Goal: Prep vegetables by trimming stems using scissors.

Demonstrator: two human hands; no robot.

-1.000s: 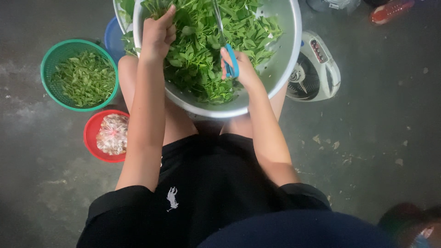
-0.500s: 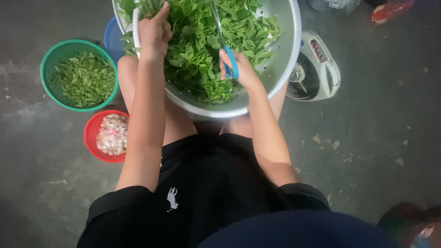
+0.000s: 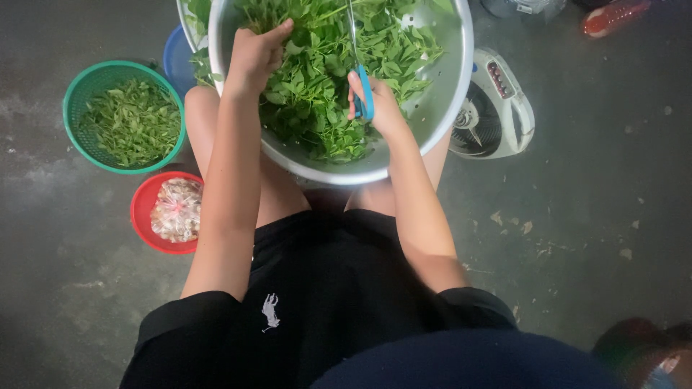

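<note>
Head view: your left hand (image 3: 252,57) pinches greens (image 3: 324,79) in the colander (image 3: 450,79); your right hand (image 3: 378,104) grips scissors (image 3: 362,90). Keep the blades clear of fingers.

My left hand (image 3: 254,56) has shifted rightward, deeper over the leafy greens (image 3: 324,79); my right hand (image 3: 380,106), gripping the blue-handled scissors (image 3: 363,92), edged slightly right.
</note>
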